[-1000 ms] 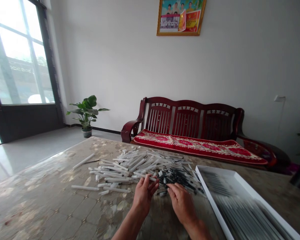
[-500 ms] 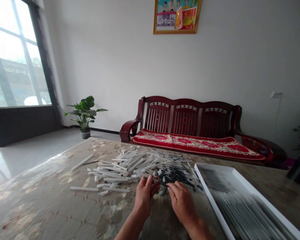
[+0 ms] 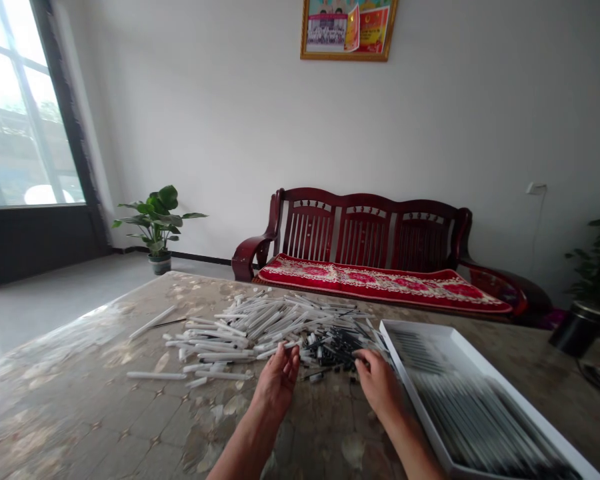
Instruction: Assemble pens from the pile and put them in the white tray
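Note:
My left hand (image 3: 278, 377) is turned palm up in front of a pile of white pen barrels (image 3: 275, 320), its fingers curled in towards the thumb. A pale thin piece shows at those fingertips, but I cannot make out whether it is held or lies behind. Thumb and fingers of my right hand (image 3: 379, 380) are pressed together at the right edge of a heap of small black pen parts (image 3: 337, 347). Something dark is at its fingertips, too small to name. Several short clear pieces (image 3: 316, 377) lie on the table between the hands.
A white shallow box (image 3: 467, 347) holding rows of thin grey sticks stands right of my right hand. Loose white barrels (image 3: 155, 375) lie to the left on the patterned table (image 3: 105, 427). Behind are a wooden bench (image 3: 365, 233), a potted plant (image 3: 159, 220) and a dark pot (image 3: 577, 327).
My hands have moved apart: the right one went right to the edge of the black parts, the left one slightly left. The whole view has shifted a little.

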`<state>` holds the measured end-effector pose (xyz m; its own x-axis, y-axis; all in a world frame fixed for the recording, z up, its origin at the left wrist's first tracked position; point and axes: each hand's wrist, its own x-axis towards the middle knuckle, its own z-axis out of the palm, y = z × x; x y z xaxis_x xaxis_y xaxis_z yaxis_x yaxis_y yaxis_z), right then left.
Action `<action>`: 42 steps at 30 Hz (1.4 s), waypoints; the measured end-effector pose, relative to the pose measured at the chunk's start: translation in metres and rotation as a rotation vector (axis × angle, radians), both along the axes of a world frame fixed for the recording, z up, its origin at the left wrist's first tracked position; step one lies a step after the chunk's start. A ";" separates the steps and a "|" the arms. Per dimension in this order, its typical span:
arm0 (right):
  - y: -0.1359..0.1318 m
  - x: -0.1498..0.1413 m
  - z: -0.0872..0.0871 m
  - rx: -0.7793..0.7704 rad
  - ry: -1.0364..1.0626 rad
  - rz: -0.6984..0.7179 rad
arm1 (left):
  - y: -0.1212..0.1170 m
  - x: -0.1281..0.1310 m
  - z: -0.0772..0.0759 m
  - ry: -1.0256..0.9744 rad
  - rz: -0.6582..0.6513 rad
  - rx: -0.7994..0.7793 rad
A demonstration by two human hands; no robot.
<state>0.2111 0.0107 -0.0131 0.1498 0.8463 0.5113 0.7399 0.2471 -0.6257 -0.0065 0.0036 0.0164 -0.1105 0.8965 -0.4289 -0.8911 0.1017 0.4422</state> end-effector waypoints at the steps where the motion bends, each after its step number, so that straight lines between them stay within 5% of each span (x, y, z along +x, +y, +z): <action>1: -0.001 0.003 -0.001 -0.026 -0.050 0.003 | 0.000 0.000 0.001 -0.016 -0.003 -0.005; 11: -0.016 -0.001 -0.001 -0.088 -0.285 0.096 | -0.003 0.009 -0.006 0.066 -0.072 0.003; 15: -0.012 -0.009 -0.003 -0.052 -0.001 0.137 | -0.005 0.015 -0.008 0.087 -0.109 0.013; 20: -0.013 -0.037 0.005 -0.198 0.650 0.204 | -0.008 0.023 -0.010 0.090 -0.146 0.055; 23: -0.017 -0.052 0.009 -0.241 0.846 0.218 | -0.009 0.025 -0.011 0.098 -0.170 0.064; 42: -0.020 -0.066 0.006 -0.156 0.816 0.192 | -0.012 0.033 -0.015 0.136 -0.179 0.087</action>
